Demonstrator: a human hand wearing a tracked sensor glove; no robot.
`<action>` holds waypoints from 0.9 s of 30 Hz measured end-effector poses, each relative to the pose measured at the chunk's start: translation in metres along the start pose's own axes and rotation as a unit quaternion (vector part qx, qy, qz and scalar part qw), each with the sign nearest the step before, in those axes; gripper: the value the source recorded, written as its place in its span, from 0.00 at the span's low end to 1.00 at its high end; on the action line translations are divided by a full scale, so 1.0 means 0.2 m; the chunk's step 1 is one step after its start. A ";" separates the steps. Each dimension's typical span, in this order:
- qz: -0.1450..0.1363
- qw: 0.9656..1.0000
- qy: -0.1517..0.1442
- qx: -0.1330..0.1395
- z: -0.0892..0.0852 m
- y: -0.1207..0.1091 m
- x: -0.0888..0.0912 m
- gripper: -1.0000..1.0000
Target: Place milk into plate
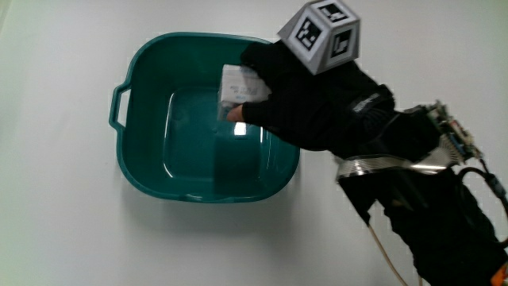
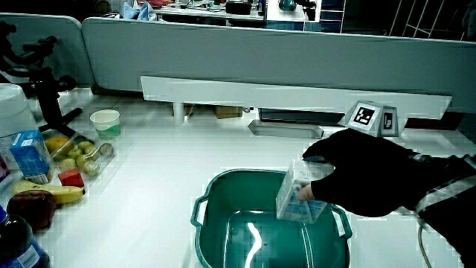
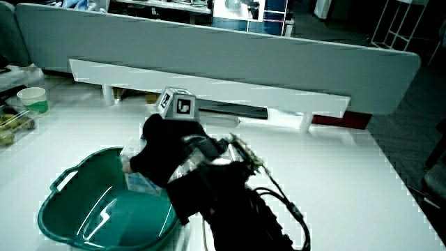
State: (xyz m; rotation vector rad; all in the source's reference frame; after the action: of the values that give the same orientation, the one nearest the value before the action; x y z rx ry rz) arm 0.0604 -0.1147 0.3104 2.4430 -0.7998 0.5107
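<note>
Nearest to the camera is the black forearm, and at its end the gloved hand [image 1: 305, 103] reaches over the rim of the teal basin [image 1: 143, 171]. Its fingers are closed around a small milk carton [image 1: 238, 87], which is tilted inside the basin close to the wall, as a side view [image 2: 297, 195] shows. Whether the carton touches the bottom cannot be told. The step in hand seems to be the placing itself. The next move probably calls for lowering the carton onto the bottom and opening the fingers.
</note>
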 end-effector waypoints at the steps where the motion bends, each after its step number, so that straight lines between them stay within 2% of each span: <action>1: -0.020 1.000 -0.001 -0.001 0.03 -0.03 -0.06 0.50; 2: -0.016 1.000 0.008 0.007 0.03 -0.03 -0.09 0.50; 4: -0.022 1.000 0.002 0.001 -0.01 -0.01 -0.08 0.50; 6: -0.019 1.000 0.013 -0.005 -0.04 0.00 -0.09 0.50; 8: -0.030 1.000 -0.001 -0.008 -0.07 0.02 -0.08 0.50; 9: -0.026 0.999 0.011 -0.015 -0.09 0.03 -0.07 0.50; 15: -0.033 0.999 -0.003 -0.035 -0.19 0.08 -0.07 0.50; 16: -0.034 0.999 0.005 -0.037 -0.21 0.09 -0.07 0.50; 19: -0.027 0.999 0.007 -0.044 -0.25 0.11 -0.07 0.50; 20: -0.033 0.998 0.003 -0.045 -0.27 0.12 -0.07 0.50; 24: -0.036 0.998 -0.013 -0.054 -0.31 0.13 -0.08 0.50; 27: -0.038 0.998 -0.007 -0.056 -0.34 0.14 -0.06 0.50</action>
State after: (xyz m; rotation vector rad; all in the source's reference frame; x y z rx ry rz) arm 0.0209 -0.0896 0.3680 2.3649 -0.7195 0.4099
